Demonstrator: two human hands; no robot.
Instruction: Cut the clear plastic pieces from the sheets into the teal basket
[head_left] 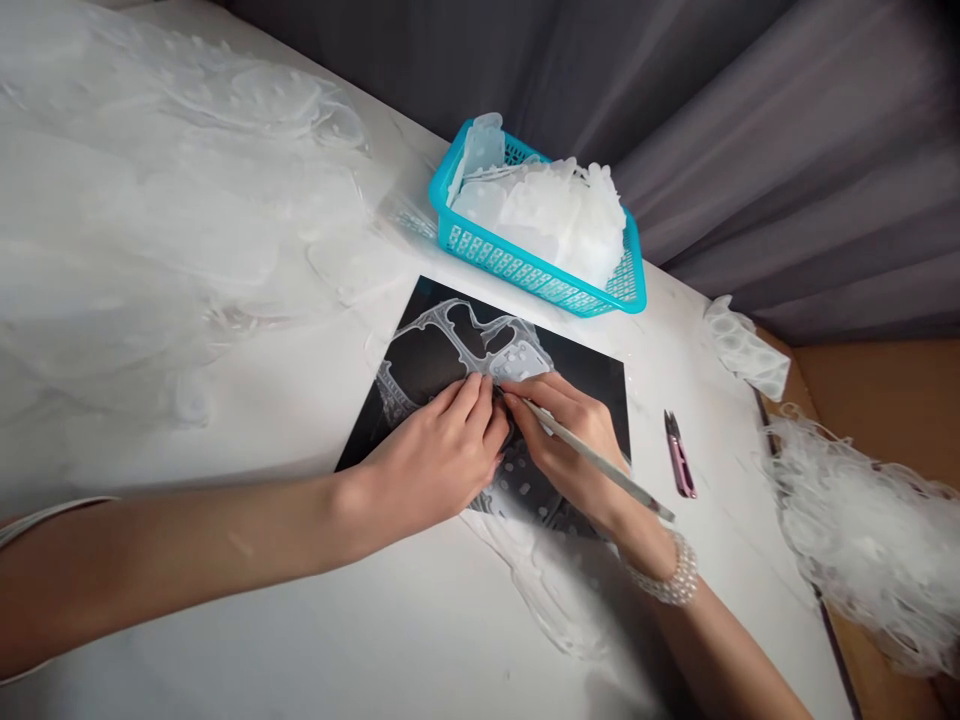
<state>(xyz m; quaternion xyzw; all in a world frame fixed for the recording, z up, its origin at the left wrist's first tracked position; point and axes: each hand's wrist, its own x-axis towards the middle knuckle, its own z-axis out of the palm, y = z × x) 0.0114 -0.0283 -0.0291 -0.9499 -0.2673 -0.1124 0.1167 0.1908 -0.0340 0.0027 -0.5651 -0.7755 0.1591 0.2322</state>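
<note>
A translucent, rubbery moulded sheet (517, 358) with large cut-out holes lies on a black mat (600, 385), its lower end hanging over the mat's front edge onto the table. My left hand (442, 440) presses down on the middle of this sheet, fingers bent and held together, fingertips at its surface. Close beside them, my right hand (574, 430) grips a slim, flat metal tool (600, 460) near its working end. The tool's tip is hidden between the two hands. Its pointed back end sticks out past my right wrist, which wears a pearl bracelet.
Behind the mat stands a turquoise basket (525, 285) heaped with translucent pieces. Pink-handled thread snips (680, 458) lie to the right. Stacked clear sheets (187, 180) cover the left side. A pile of translucent scraps (870, 540) and a cardboard box (885, 385) are at the right edge.
</note>
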